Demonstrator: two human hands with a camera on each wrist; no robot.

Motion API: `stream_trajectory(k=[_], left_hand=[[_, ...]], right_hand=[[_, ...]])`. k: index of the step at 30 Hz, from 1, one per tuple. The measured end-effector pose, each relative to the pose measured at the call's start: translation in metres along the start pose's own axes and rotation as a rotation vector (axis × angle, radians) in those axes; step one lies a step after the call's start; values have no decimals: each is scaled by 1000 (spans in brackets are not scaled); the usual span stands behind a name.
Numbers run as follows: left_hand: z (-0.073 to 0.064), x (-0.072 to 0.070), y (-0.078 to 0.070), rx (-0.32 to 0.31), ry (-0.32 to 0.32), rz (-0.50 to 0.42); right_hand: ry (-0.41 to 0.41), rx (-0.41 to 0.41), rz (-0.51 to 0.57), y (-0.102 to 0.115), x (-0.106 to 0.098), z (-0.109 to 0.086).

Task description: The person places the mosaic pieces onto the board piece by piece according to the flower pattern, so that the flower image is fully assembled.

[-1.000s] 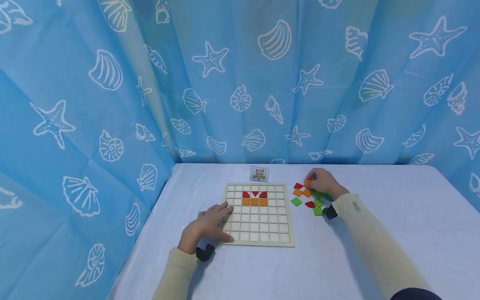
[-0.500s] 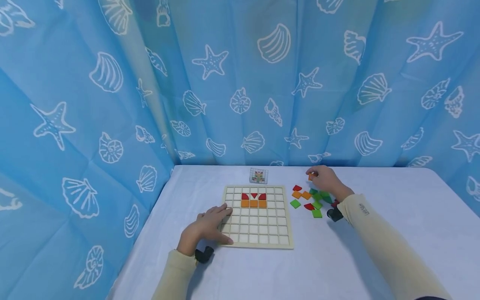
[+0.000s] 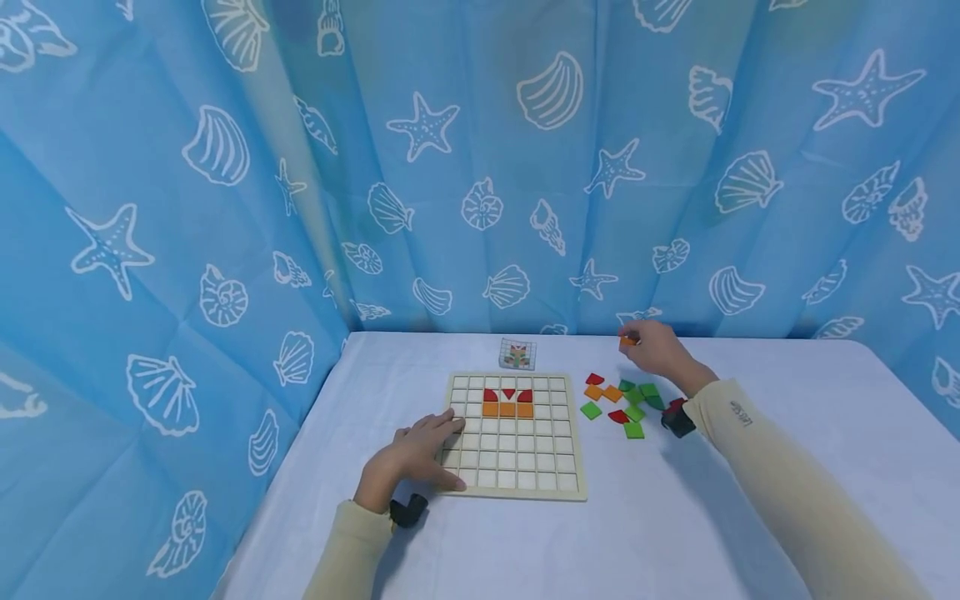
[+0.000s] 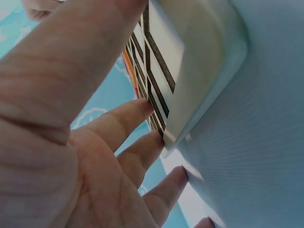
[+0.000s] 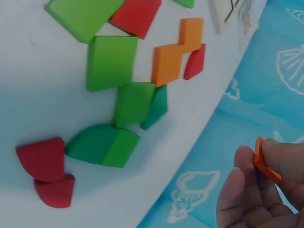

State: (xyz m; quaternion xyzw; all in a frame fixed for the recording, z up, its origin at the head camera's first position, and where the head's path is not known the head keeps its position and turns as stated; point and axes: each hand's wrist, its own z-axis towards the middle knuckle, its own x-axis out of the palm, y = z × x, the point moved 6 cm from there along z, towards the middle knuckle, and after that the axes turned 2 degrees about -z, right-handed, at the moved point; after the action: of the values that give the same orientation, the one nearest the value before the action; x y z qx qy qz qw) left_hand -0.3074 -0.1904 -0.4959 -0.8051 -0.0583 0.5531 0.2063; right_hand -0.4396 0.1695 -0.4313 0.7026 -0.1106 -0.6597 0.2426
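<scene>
Our right hand (image 3: 660, 350) pinched an orange tile (image 5: 258, 153) near the desk's (image 3: 600, 542) far edge. Our left hand (image 3: 416, 450), outspread, touched the board (image 3: 507, 478) holding six tiles (image 3: 507, 409).

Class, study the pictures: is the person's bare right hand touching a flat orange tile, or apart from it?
Touching. The right wrist view shows it plainly: the right hand pinches a flat orange tile between thumb and finger.

Curtained corner: seashell-print curtain (image 3: 480, 150), white tablecloth (image 3: 832, 417)
</scene>
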Motion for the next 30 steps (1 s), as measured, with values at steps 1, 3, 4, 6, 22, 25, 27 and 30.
stream_trajectory(k=[1, 3, 4, 6, 22, 25, 27, 30], left_hand=[[0, 0, -1, 2, 0, 1], [0, 0, -1, 4, 5, 8], [-1, 0, -2, 4, 7, 9], [-1, -1, -3, 2, 7, 8], [0, 2, -3, -18, 10, 14], [0, 5, -3, 2, 16, 23], [0, 5, -3, 6, 12, 20], [1, 0, -3, -5, -10, 14]], right_hand=[[-2, 3, 8, 2, -2, -1], [-11, -5, 7, 6, -4, -2], [-16, -18, 3, 10, -4, -3], [-27, -53, -1, 20, -3, -5], [4, -139, 33, 64, 24, -13], [24, -123, 20, 64, 30, -16], [23, -135, 16, 65, 32, -17], [11, -179, 25, 71, 34, -14]])
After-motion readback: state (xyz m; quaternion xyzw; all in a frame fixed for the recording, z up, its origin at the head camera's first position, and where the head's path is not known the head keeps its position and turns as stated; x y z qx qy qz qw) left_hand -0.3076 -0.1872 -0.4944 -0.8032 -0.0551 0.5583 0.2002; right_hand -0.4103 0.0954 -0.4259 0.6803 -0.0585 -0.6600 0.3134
